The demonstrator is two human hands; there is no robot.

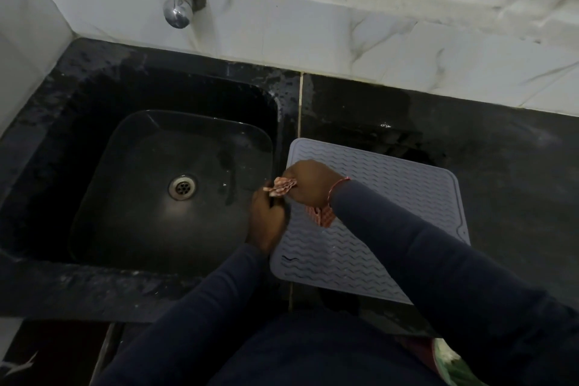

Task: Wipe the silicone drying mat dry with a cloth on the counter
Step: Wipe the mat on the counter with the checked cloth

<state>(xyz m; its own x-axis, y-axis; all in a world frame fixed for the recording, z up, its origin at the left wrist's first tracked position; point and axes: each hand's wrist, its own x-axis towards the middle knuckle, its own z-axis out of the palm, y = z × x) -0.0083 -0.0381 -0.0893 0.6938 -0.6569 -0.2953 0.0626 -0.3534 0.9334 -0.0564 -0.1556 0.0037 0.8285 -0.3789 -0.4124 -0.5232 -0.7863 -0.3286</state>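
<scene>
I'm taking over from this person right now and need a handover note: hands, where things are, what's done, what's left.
Right hand grips the bunched cloth above the left edge of the mat; left hand seems to hold its other end, by the sink.
The mat lies flat on the counter, right of the sink.
Done: cannot tell how much is dry.
Left: lay the cloth on the mat and wipe across it.

The silicone drying mat (376,216) is pale grey with wavy ridges; the cloth (283,186) is red-and-white checked; the counter (501,166) is black.
</scene>
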